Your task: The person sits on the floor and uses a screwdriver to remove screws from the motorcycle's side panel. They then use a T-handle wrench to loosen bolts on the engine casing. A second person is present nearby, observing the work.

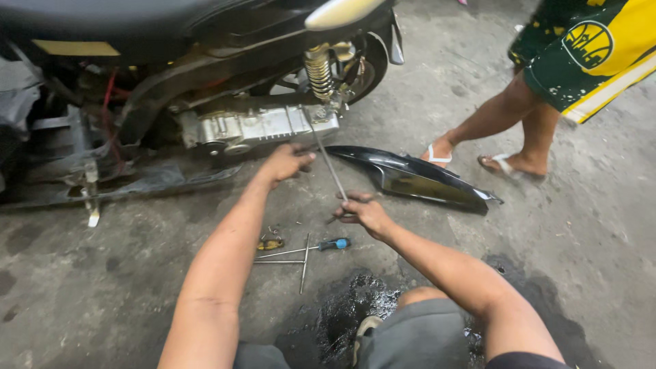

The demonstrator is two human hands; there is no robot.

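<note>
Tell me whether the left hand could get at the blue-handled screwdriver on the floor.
Probably yes. The blue-handled screwdriver lies in the open on the concrete floor, between the two forearms, with only thin metal rods beside it. The left hand is up by the engine casing.

We observe two bare forearms with no sleeves, gloves, watch or rings on the left hand (285, 162) or right hand (365, 212). Grey shorts (417, 338) cover the legs; one bare knee shows. A dark sandal with a light strap (365, 329) is worn.
</note>
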